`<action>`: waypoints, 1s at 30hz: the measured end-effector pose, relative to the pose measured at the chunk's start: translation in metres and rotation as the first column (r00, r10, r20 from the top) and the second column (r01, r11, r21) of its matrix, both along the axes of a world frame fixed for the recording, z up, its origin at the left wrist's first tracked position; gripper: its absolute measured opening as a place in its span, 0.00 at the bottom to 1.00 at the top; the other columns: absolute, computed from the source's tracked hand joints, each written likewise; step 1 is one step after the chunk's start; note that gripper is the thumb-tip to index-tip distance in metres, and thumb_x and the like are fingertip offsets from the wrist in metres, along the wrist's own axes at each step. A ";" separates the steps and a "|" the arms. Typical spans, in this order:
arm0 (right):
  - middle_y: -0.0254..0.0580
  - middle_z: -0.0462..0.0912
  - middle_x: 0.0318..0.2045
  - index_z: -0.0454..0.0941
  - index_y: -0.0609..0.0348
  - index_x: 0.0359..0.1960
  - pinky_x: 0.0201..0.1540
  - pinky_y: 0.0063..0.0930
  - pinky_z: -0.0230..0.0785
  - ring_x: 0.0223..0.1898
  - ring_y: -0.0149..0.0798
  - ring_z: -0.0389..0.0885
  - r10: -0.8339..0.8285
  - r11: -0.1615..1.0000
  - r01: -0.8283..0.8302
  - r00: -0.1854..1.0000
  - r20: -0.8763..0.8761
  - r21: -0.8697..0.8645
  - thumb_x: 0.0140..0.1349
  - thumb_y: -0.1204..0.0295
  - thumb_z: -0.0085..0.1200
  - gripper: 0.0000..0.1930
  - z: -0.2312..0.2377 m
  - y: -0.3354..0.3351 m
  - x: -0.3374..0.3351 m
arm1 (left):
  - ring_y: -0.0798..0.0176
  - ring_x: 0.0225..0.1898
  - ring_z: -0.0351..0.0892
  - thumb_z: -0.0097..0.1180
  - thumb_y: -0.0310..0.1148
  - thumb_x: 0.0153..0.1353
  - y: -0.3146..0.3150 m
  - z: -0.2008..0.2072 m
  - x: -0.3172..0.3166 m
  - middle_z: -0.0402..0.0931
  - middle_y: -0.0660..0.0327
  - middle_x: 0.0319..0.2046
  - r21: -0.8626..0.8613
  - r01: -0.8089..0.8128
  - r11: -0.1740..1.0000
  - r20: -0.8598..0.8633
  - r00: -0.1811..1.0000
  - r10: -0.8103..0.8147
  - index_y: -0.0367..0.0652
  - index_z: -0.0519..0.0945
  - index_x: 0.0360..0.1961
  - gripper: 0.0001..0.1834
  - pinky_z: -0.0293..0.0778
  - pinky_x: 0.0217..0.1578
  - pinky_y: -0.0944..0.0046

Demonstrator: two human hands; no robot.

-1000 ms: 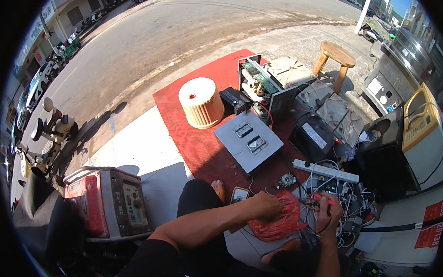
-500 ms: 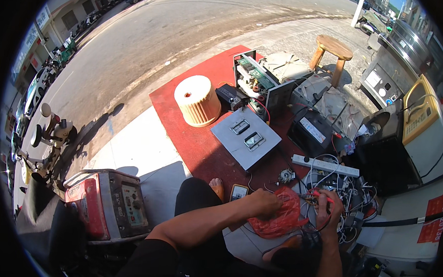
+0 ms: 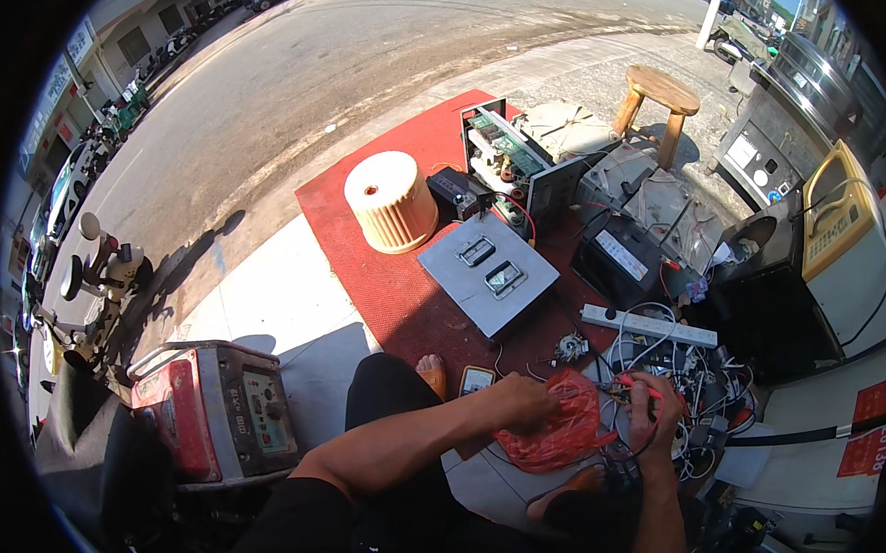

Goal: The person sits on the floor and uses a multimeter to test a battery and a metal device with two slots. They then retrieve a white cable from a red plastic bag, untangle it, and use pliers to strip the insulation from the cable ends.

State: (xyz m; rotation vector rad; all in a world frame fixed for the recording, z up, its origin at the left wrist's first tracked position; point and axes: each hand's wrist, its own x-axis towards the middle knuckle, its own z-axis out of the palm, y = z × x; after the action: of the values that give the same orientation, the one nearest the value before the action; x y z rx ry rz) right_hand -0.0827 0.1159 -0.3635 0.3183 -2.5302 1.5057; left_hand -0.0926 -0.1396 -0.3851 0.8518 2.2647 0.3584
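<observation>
My left hand [image 3: 523, 401] reaches into a crumpled red plastic bag [image 3: 561, 433] on the ground in front of me, its fingers closed on the bag's edge. At the bag's right side my right hand [image 3: 655, 406] grips a red-handled tool among a tangle of wires [image 3: 693, 390]. A small yellow-framed meter [image 3: 476, 379] lies just left of my left hand, beside my bare foot [image 3: 432, 372].
A red mat [image 3: 383, 273] holds a grey metal panel [image 3: 488, 271], an upturned cream stool [image 3: 391, 202], an open circuit chassis [image 3: 509, 165] and a black battery [image 3: 619, 261]. A white power strip [image 3: 649, 325], a wooden stool [image 3: 658, 98] and a red generator [image 3: 218, 410] stand around.
The view has shifted slightly. Both hands stay at the red bag; my left hand has moved a little deeper into it.
</observation>
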 end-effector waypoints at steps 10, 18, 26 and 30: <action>0.52 0.84 0.36 0.83 0.69 0.45 0.41 0.36 0.76 0.35 0.46 0.85 0.011 1.000 -0.011 1.000 0.009 0.010 0.74 0.72 0.55 0.10 0.003 -0.006 0.000 | 0.42 0.49 0.90 0.66 0.42 0.64 -0.006 -0.016 0.005 0.88 0.45 0.43 0.059 -0.045 0.997 -0.135 0.989 0.052 0.34 0.85 0.48 0.21 0.85 0.44 0.43; 0.52 0.84 0.36 0.84 0.69 0.44 0.40 0.37 0.76 0.35 0.48 0.84 0.013 1.000 -0.013 1.000 -0.018 0.022 0.73 0.73 0.54 0.10 0.003 -0.009 0.000 | 0.38 0.54 0.85 0.64 0.47 0.68 -0.006 -0.022 0.002 0.85 0.43 0.49 -0.029 -0.015 0.999 -0.003 1.000 0.015 0.37 0.80 0.55 0.25 0.81 0.53 0.42; 0.51 0.81 0.37 0.82 0.68 0.40 0.44 0.40 0.75 0.38 0.48 0.83 0.122 0.981 -0.097 0.982 -0.144 0.167 0.70 0.73 0.55 0.09 0.006 -0.004 -0.003 | 0.40 0.53 0.85 0.62 0.46 0.70 -0.031 0.014 -0.021 0.86 0.44 0.49 0.233 -0.080 0.969 0.029 0.997 0.075 0.37 0.79 0.63 0.28 0.80 0.54 0.45; 0.53 0.81 0.38 0.81 0.68 0.37 0.45 0.38 0.77 0.37 0.48 0.83 0.022 0.999 -0.013 0.984 -0.179 0.052 0.71 0.76 0.51 0.08 -0.003 -0.010 0.004 | 0.45 0.58 0.85 0.58 0.51 0.74 -0.103 -0.005 -0.086 0.86 0.46 0.55 0.183 -0.152 0.971 0.292 0.952 0.094 0.38 0.81 0.63 0.29 0.78 0.60 0.51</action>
State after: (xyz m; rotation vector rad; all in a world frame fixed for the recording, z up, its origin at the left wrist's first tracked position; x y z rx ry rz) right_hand -0.0790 0.1059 -0.3668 0.4633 -2.4324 1.3535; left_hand -0.1786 -0.2428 -0.3899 0.7092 2.0416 0.7340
